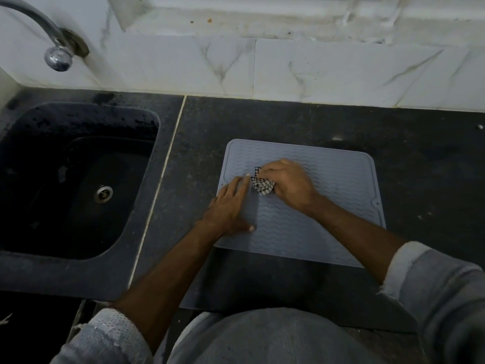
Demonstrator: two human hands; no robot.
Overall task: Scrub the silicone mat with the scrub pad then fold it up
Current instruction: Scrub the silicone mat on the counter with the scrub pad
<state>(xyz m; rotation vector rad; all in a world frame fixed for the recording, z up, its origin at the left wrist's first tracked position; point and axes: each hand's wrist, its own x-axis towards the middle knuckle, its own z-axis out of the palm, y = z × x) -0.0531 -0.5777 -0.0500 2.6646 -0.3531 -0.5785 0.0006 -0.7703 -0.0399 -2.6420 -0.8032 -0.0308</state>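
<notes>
A grey silicone mat (341,179) with a wavy ribbed surface lies flat on the dark counter. My right hand (288,183) is closed on a small checked black-and-white scrub pad (261,185) and presses it against the mat near its middle-left. My left hand (231,208) lies flat on the mat's left part, fingers spread and pointing toward the pad, its fingertip touching the pad's edge. Most of the pad is hidden under my right hand.
A dark sink (78,179) with a metal drain (103,194) sits to the left. A chrome tap (56,48) comes out of the white marble-tiled wall (288,69). The dark counter (420,143) extends around the mat.
</notes>
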